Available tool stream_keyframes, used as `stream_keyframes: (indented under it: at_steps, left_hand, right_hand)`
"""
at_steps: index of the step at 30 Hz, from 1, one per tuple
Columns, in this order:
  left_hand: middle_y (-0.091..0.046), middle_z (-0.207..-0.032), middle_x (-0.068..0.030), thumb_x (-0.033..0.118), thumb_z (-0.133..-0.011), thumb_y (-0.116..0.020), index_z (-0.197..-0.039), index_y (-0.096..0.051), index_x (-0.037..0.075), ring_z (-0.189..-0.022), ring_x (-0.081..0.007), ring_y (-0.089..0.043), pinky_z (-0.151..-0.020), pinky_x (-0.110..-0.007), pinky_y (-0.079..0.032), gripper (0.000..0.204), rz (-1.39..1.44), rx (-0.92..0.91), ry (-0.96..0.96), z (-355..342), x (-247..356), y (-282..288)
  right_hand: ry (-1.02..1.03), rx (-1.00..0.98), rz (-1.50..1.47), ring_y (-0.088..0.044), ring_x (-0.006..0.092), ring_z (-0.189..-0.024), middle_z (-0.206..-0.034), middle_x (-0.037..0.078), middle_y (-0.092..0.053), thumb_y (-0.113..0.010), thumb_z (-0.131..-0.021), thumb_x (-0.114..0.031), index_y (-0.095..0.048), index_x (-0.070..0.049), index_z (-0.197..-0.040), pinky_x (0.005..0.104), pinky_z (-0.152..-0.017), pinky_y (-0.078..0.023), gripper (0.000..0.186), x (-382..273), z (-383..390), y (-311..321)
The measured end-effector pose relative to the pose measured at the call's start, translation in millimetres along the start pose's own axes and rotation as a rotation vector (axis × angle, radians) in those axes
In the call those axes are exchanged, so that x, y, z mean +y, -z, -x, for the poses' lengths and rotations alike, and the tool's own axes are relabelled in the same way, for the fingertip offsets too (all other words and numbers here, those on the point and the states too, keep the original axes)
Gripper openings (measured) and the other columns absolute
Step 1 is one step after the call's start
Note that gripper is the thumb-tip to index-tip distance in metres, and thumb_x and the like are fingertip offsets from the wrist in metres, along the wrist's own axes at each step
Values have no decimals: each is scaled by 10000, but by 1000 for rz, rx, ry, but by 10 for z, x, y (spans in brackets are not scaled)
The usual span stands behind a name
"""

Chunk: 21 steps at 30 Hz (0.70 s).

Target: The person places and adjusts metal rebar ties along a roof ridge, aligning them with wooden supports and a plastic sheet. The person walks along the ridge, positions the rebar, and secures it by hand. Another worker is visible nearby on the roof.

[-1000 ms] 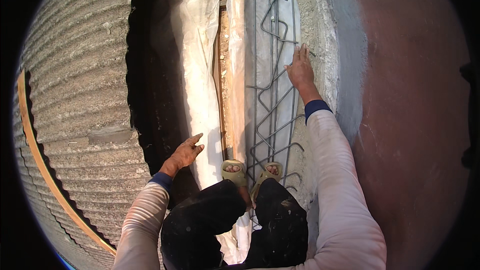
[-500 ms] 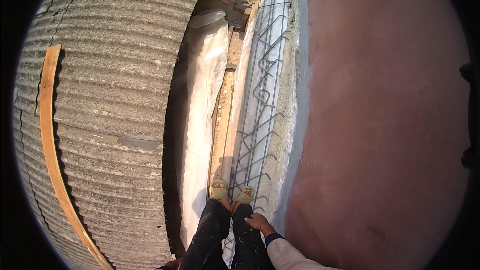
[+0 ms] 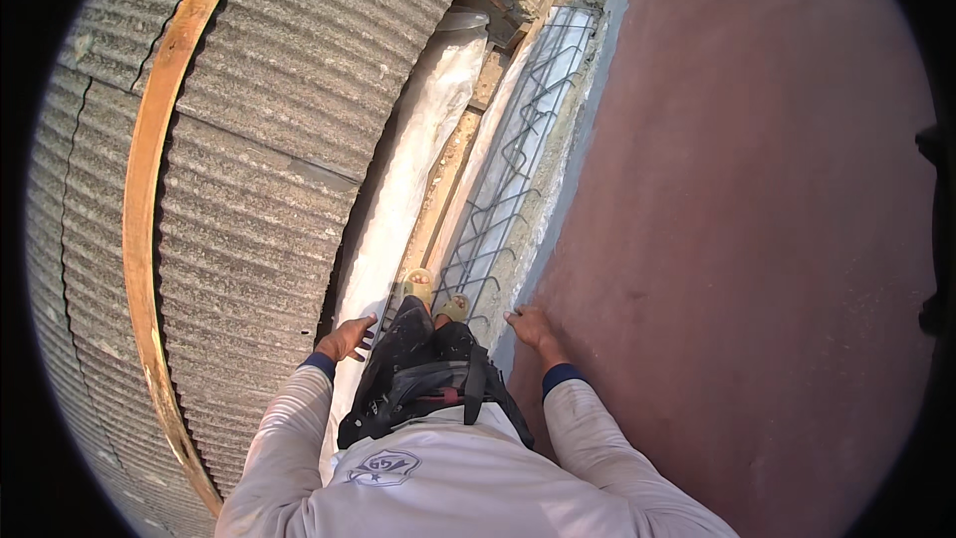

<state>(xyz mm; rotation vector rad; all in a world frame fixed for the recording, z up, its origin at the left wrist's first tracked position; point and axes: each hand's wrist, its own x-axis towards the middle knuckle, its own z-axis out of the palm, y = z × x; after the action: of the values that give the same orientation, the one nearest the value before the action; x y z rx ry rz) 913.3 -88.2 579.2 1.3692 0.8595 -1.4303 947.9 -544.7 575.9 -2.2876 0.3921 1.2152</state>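
My left hand [image 3: 348, 338] hangs beside my left thigh, fingers spread and holding nothing, over the edge of the pale sheeting [image 3: 408, 149]. On the other side, my right hand [image 3: 535, 329] is held out from my hip with loosely bent fingers and nothing visible in it. It is nearest the grey strip along the reddish-brown surface [image 3: 737, 209]; whether it touches cannot be told. My feet, in tan sandals [image 3: 418, 285], stand by a wooden plank [image 3: 435, 204] and the bent steel rebar cage [image 3: 511, 154] lying in a sheet-lined trough.
Corrugated grey roofing sheets [image 3: 269, 169] fill the left, with a long wooden board [image 3: 144, 209] lying across them. A dark gap runs between the roofing edge and the sheeting. Rough concrete borders the rebar on its right. Broken pieces and wood lie at the far end.
My view has turned and tilted back, bringing my torso in. The right hand has left my trouser leg and moved outward; the left hand has come fully into view.
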Motion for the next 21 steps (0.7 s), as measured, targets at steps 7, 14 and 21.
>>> stream_keyframes:
  at_steps: [7, 14, 21]
  left_hand:
    - [-601, -1440, -186, 707, -1035, -490, -1603, -463, 58, -1193, -300, -644, -878, -519, -620, 862, -32, 269, -140, 440, 192, 414]
    - [-619, -1375, -166, 711, -1045, -504, -1566, -525, 91, -1002, -289, -667, -841, -545, -624, 810, 253, 384, -122, 876, -839, 677]
    - [-581, -1449, -249, 669, -1045, -521, -1615, -433, 75, -1141, -419, -661, -868, -629, -607, 827, 434, 406, 167, 1002, -2441, 246]
  right_hand:
    - [67, 131, -71, -684, 417, -1258, -1313, 292, -718, -716, -977, -407, -716, 46, -1326, 460, -1082, -517, 572, -221, 242, 391]
    - [75, 85, -181, -710, 405, -1214, -1277, 294, -733, -745, -962, -375, -728, 53, -1303, 440, -1041, -532, 548, -38, -163, 339]
    - [106, 106, -578, -654, 133, -774, -951, 34, -711, -713, -1052, -236, -710, -18, -1244, 290, -651, -513, 291, 67, -187, 684]
